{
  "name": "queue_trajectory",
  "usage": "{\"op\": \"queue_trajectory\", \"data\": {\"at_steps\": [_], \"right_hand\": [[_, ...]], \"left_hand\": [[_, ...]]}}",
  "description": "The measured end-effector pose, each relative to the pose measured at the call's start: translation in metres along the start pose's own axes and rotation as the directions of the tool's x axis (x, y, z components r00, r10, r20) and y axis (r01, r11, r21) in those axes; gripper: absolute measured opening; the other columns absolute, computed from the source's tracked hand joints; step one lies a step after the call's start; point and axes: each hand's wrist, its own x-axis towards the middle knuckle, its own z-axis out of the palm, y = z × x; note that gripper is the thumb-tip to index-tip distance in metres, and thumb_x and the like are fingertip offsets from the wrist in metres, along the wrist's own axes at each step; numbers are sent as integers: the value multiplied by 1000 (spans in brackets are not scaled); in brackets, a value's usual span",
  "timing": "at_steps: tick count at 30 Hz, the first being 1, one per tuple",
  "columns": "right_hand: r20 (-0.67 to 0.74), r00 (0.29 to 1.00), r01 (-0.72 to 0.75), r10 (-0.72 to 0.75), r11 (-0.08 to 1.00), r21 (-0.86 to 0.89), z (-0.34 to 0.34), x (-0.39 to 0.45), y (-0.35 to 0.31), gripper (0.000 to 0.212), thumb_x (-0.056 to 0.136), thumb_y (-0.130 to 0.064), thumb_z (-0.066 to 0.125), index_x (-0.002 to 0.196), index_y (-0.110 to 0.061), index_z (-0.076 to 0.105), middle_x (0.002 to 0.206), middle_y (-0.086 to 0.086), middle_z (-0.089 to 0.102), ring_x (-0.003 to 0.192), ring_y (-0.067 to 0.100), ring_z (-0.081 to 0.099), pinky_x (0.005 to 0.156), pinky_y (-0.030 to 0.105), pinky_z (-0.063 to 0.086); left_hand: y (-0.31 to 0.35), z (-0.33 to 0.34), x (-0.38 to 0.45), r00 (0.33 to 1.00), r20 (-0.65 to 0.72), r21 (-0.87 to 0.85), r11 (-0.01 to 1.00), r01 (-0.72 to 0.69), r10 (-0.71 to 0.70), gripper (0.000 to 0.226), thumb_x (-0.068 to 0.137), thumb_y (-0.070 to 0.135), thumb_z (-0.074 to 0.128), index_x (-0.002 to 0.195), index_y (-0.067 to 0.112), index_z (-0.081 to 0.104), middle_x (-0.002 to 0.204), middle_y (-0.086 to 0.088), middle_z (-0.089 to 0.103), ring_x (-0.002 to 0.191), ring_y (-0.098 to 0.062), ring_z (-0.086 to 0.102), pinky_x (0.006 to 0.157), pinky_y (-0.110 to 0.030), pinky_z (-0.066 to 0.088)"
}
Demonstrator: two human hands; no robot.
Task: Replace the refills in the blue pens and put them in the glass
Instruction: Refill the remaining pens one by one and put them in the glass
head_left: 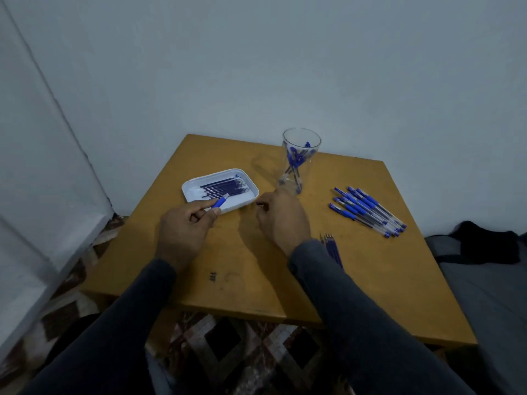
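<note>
Blue-gripped and clear-barrelled, a pen point(220, 202) is being pinched in the fingers point(209, 216) of the left hand point(182, 226), its tip pointing over the near edge of a white tray point(251, 192). Dark blue refills point(224, 188) are lying side by side in that tray on the left part of the wooden counter point(245, 269). To the right, the right hand point(281, 216) is hovering over the counter with its fingers loosely curled; whether they are pinching anything small cannot be told. Just beyond that hand a clear glass point(299, 158) is standing upright, already holding several blue pens. Further right, a loose heap of blue pens point(368, 212) is lying on the counter, well apart from the tray. A small bundle of refills point(332, 246) is lying beside the right sleeve point(356, 309). Patterned floor point(242, 352) is showing below the counter's near edge.
</note>
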Motion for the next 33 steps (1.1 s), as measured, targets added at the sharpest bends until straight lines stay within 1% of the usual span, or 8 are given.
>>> {"op": "queue_trajectory", "data": {"at_steps": [5, 9, 12, 16, 20, 27, 31, 33], "right_hand": [[78, 982, 177, -170, 980, -86, 22, 44, -40, 22, 96, -12, 60, 112, -18, 75, 114, 8, 68, 101, 28, 65, 78, 33, 52], [201, 959, 228, -201, 966, -122, 37, 72, -61, 27, 96, -10, 61, 117, -20, 73, 118, 6, 67, 106, 26, 65, 80, 32, 50], [303, 933, 246, -194, 958, -145, 46, 86, -69, 27, 98, -11, 59, 121, -18, 71, 120, 6, 68, 107, 25, 64, 87, 30, 49], [342, 923, 244, -177, 956, -162, 58, 92, -72, 26, 101, -14, 57, 124, -16, 69, 122, 8, 69, 110, 25, 64, 100, 34, 51], [336, 926, 233, -169, 959, -160, 62, 95, -70, 26, 102, -16, 57, 126, -15, 68, 121, 8, 69, 111, 24, 64, 102, 35, 51], [388, 893, 311, -229, 936, -163, 57, 93, -71, 23, 98, -10, 61, 120, -11, 66, 121, 8, 64, 102, 22, 64, 93, 34, 54], [284, 895, 381, -344, 921, -86, 37, 80, -71, 18, 98, -7, 58, 114, -15, 62, 113, 4, 59, 105, 20, 54, 83, 34, 48], [208, 912, 370, -353, 928, -48, 21, 69, -71, 16, 102, -11, 53, 116, -17, 58, 104, 0, 53, 96, 16, 48, 77, 33, 45]], "left_hand": [[-24, -38, 9, 994, -105, 42, 999, -22, 26, 26, 96, 22, 67, 119, 11, 73, 78, -1, 71, 72, -15, 67, 62, -17, 53], [-43, -56, 16, 989, -137, 71, 996, 60, -50, 22, 96, 27, 66, 115, 19, 75, 74, 6, 70, 74, -14, 69, 69, -25, 58], [-51, -61, 16, 987, -142, 125, 988, 88, -70, 23, 97, 26, 63, 116, 18, 74, 78, 1, 71, 75, -14, 66, 63, -7, 46], [-54, -62, 14, 988, -149, 179, 982, 64, -37, 26, 97, 27, 63, 119, 16, 73, 79, 0, 71, 75, -16, 66, 67, -20, 51], [-55, -60, 14, 990, -139, 193, 981, 33, -6, 28, 97, 26, 65, 121, 15, 72, 79, 1, 70, 77, -18, 68, 70, -30, 56], [-50, -61, 13, 991, -134, 196, 981, 6, 21, 27, 97, 23, 65, 121, 12, 71, 80, 0, 71, 75, -15, 67, 67, -14, 50], [-46, -61, 13, 991, -129, 165, 986, -9, 31, 26, 96, 25, 65, 119, 15, 72, 79, 2, 70, 73, -14, 66, 66, -20, 55], [-41, -59, 13, 992, -116, 130, 991, -32, 48, 27, 96, 24, 65, 120, 13, 72, 79, 1, 70, 73, -15, 66, 66, -19, 55]]}}
